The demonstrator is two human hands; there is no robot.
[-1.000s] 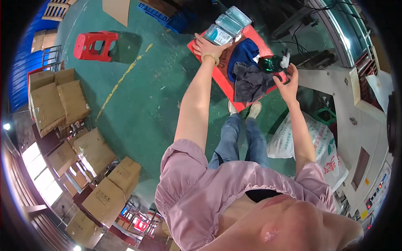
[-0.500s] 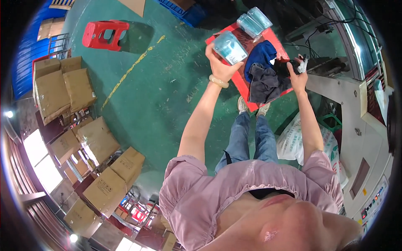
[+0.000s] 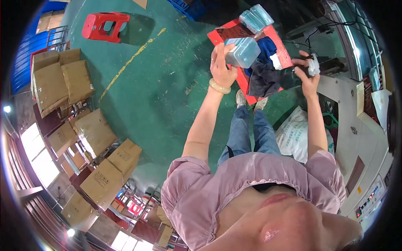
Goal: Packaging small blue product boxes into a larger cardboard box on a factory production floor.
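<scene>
Left hand (image 3: 223, 69): clamped on box (image 3: 243, 52); probably light, stiff, rather slippery, better held by sides | Right hand (image 3: 310, 81): closed around bottle (image 3: 290, 79); cloths (image 3: 264, 80) to left

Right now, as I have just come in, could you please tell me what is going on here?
A person has both hands occupied. The left hand holds a clear, bluish plastic pack over the left part of a red-edged stand. The right hand grips a dark bottle near its white top. A blue cloth and a dark grey cloth lie on the stand, and more clear packs sit at its far end.
</scene>
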